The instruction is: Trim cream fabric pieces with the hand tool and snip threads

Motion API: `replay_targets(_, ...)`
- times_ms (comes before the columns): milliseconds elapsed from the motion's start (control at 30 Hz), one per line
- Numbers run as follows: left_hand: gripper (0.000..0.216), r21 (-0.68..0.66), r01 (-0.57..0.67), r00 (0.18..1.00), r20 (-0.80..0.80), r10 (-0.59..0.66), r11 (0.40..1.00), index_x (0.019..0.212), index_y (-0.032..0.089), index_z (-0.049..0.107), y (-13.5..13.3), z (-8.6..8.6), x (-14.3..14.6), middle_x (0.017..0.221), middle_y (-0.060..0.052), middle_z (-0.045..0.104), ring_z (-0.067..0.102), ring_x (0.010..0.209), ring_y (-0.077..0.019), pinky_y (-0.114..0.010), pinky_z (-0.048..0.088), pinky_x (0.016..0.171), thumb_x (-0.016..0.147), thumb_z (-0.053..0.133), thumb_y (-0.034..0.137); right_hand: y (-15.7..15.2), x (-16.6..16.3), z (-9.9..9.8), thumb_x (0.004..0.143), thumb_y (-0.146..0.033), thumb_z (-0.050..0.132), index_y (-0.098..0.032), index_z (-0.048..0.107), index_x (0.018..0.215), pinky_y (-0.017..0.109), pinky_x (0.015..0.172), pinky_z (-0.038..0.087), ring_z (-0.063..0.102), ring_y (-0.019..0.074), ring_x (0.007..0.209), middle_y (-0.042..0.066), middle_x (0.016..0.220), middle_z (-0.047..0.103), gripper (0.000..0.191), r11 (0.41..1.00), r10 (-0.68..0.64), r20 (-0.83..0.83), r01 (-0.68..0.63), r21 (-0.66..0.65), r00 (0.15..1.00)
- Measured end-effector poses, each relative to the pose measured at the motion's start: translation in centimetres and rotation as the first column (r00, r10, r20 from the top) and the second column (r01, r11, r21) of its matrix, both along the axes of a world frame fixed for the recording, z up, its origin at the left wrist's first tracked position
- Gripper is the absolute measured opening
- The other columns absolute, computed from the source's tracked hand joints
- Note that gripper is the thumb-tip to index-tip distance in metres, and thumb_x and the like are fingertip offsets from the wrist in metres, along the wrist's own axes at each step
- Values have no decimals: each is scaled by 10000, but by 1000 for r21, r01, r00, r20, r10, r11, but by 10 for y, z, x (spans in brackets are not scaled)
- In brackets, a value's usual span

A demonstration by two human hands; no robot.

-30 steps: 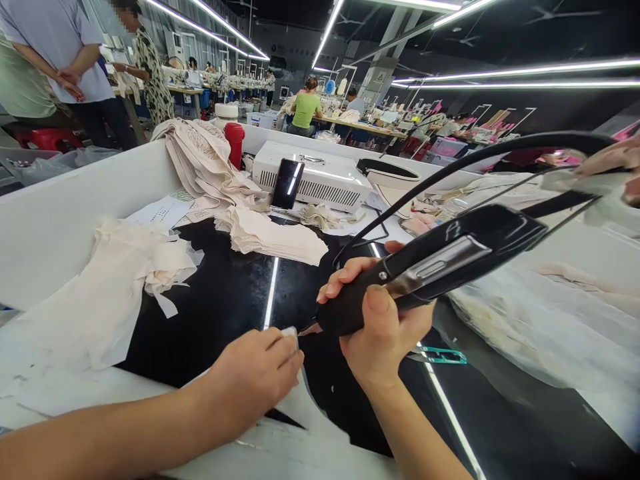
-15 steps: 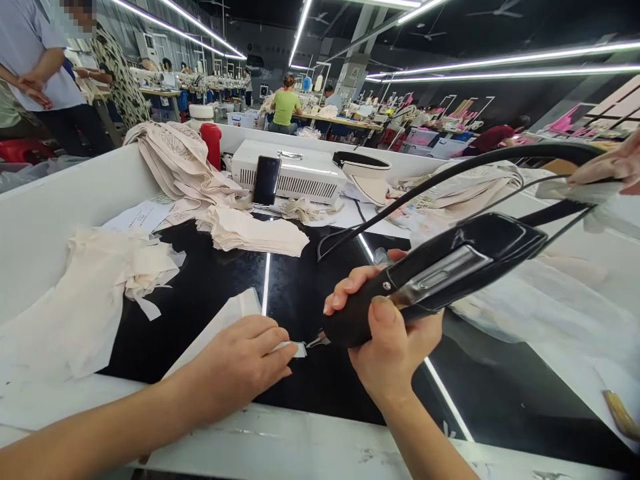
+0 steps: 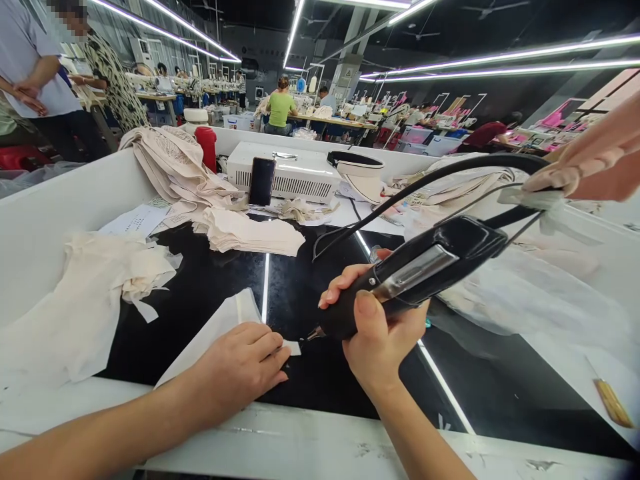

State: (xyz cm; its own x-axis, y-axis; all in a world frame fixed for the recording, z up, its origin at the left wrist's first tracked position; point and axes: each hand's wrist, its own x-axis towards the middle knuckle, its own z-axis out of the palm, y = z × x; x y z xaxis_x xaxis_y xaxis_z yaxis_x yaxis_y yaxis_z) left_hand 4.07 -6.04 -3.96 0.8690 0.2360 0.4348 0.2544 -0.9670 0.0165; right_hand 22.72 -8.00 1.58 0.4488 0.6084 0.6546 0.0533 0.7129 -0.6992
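My right hand (image 3: 377,333) is wrapped round a black corded hand tool (image 3: 400,280) with a metal panel on its side and a slim metal tip (image 3: 315,333). The tip points left at the end of a narrow white fabric strip (image 3: 291,347); whether they touch I cannot tell. Pinched fingers of my left hand (image 3: 245,367) hold that strip low over the black glossy work surface (image 3: 320,380). A wider white fabric piece (image 3: 227,313) runs out from behind the left hand and forearm.
Another person's hand (image 3: 565,177) is at the tool's cable on the right. Cream fabric pieces (image 3: 100,293) lie left, and a stack (image 3: 253,233) lies ahead. Behind stand a phone (image 3: 262,181), a white vented box (image 3: 295,170) and a red bottle (image 3: 206,148). A wooden-handled awl (image 3: 613,403) lies right.
My right hand and the tool have shifted slightly left, with the tip close to the strip's end. The other person's hand at the cable has come further in from the right.
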Motion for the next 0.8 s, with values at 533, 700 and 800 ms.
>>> replay_targets(533,158,-13,23,999,37,-22,1000,1132,98,625,-1,-3,2,978,-77,686,679,907,-236,-363,583,771,1032,564,204,-4,-10,0,883,-323,794,-257,569,1206,265,488,571,637,126,576,-38,832,665,399,997,75,-63,-76,-18,995)
replay_targets(700,154,-17,30,998,49,-29,999,1116,87,636,0,-4,2,976,-81,691,679,885,-245,-376,595,743,1017,582,192,-4,-9,1,882,-326,797,-262,571,1194,260,493,570,636,125,573,-36,820,672,390,997,77,-69,-78,-9,995)
replay_targets(800,162,-21,24,999,41,-24,999,1120,87,638,0,-4,2,976,-81,691,680,885,-251,-384,599,742,999,615,192,-4,-9,1,876,-340,799,-261,570,1194,258,482,569,632,126,573,-32,820,669,401,997,66,-74,-68,-24,995)
